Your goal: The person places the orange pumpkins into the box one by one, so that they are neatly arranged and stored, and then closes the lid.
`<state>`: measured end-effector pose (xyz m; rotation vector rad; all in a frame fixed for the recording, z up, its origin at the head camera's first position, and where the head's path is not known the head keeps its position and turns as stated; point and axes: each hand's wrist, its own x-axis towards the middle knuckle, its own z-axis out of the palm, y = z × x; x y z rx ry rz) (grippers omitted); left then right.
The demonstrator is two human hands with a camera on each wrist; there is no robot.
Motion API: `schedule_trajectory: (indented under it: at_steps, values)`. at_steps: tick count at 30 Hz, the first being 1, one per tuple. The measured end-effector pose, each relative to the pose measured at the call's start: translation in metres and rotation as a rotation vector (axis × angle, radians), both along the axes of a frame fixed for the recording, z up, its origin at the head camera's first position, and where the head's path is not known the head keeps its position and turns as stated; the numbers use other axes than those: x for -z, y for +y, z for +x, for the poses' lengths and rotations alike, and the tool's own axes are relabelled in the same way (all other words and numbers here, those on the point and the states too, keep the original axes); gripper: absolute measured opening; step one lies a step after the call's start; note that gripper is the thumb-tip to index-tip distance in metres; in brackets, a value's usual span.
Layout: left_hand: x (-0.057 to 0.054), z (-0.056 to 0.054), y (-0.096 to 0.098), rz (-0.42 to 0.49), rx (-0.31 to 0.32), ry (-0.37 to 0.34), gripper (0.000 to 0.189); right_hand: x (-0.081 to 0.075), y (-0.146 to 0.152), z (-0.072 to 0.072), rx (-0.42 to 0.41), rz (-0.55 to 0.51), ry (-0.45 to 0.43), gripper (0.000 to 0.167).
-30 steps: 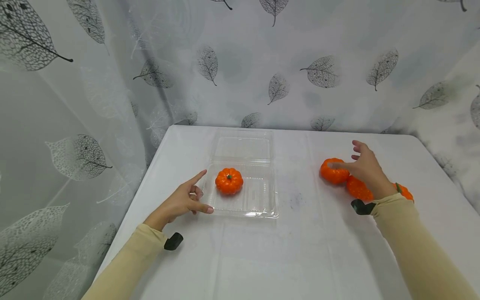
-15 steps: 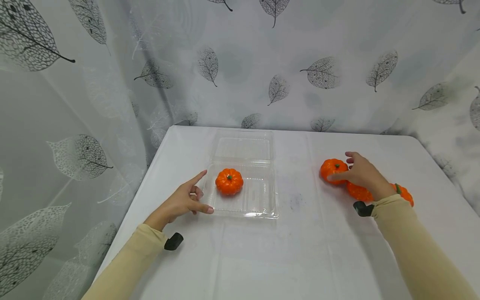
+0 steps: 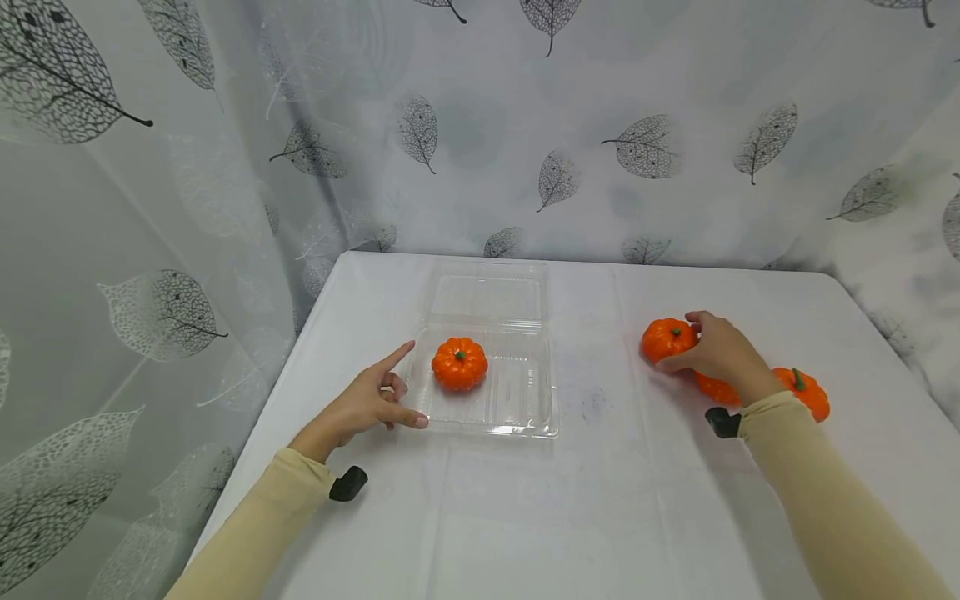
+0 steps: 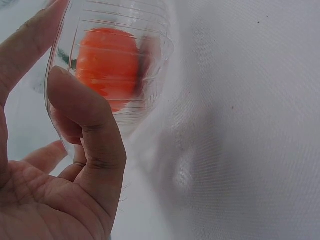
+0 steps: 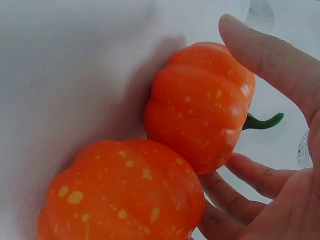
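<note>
My left hand [image 3: 362, 406] grips the side rim of a clear hinged plastic container [image 3: 525, 387], thumb at the near corner and index finger stretched along the edge. Its other fingers curl at the rim. Inside the container sits a small orange pumpkin [image 3: 459, 364] with a green stem, seen through ridged plastic in the left wrist view. My right hand [image 3: 720, 354] is around another orange pumpkin [image 5: 200, 105], thumb on one side and fingers on the other, with a gap between palm and stem. Against it lies a yellow-speckled pumpkin [image 5: 120, 195], partly hidden by the hand in the head view.
A further orange pumpkin [image 3: 802, 393] lies beside my right sleeve. The container's lid [image 3: 487, 292] is folded back on the white table [image 3: 547, 517]. Behind hangs a curtain [image 3: 480, 125] with a leaf print. Each wrist carries a small black camera.
My right hand has come down and left to the pumpkin, its thumb and fingers drawing closer around it. More of the pumpkin at the sleeve now shows. The left hand has stayed put.
</note>
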<state>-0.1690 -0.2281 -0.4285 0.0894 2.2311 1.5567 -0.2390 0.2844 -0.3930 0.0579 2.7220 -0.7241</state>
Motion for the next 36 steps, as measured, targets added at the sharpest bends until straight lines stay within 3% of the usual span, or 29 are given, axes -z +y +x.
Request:
schedule_trajectory:
  at_steps: [7,16,24,31,36]
  values:
    - [0.001,-0.001,0.001,-0.006,0.000,0.004,0.120,0.009,0.000,-0.004,-0.005,0.043,0.024,0.102]
    - [0.000,-0.001,0.000,-0.010,-0.007,-0.008,0.122,0.014,-0.005,-0.005,-0.016,-0.003,0.054,0.095]
    - [0.001,0.000,0.001,0.002,-0.015,-0.019,0.122,0.015,-0.013,-0.002,-0.081,-0.025,0.098,0.092]
    - [0.000,0.001,0.002,0.006,-0.020,-0.027,0.123,0.009,-0.025,0.001,-0.128,-0.143,0.126,0.091]
    - [-0.001,0.001,0.002,0.003,-0.019,-0.026,0.123,0.005,-0.035,0.006,-0.097,-0.308,0.050,0.092]
